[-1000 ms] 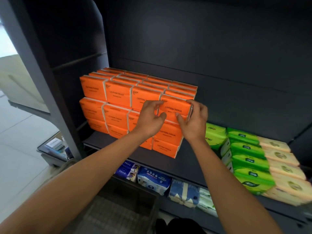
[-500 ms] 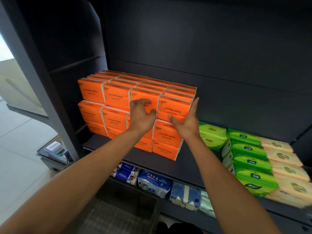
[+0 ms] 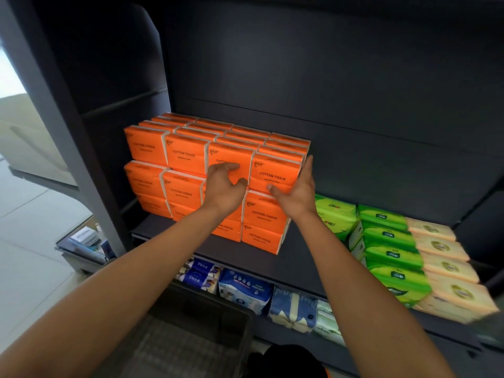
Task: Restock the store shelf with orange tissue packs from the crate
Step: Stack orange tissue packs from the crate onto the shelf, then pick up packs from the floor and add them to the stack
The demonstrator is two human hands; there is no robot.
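Observation:
Orange tissue packs [image 3: 185,159] stand stacked in rows on the dark shelf [image 3: 297,257], three high and several deep. The top right front pack [image 3: 275,173] sits flush in the stack. My right hand [image 3: 298,189] lies flat against its right side, fingers straight and thumb under its lower edge. My left hand [image 3: 226,184] rests on the front of the neighbouring pack, fingers loosely curled, holding nothing. The dark crate [image 3: 191,339] sits below between my arms; its mesh bottom shows no packs.
Green packs [image 3: 387,241] and beige packs [image 3: 441,266] fill the shelf's right side. Blue and white packs [image 3: 245,290] lie on the lower shelf. A grey upright [image 3: 54,126] stands left, with a low cart [image 3: 84,241] beside it on the floor.
The pack I held with both hands has been pushed back into the stack. My right hand flattened against its side; my left hand slid onto the neighbouring pack.

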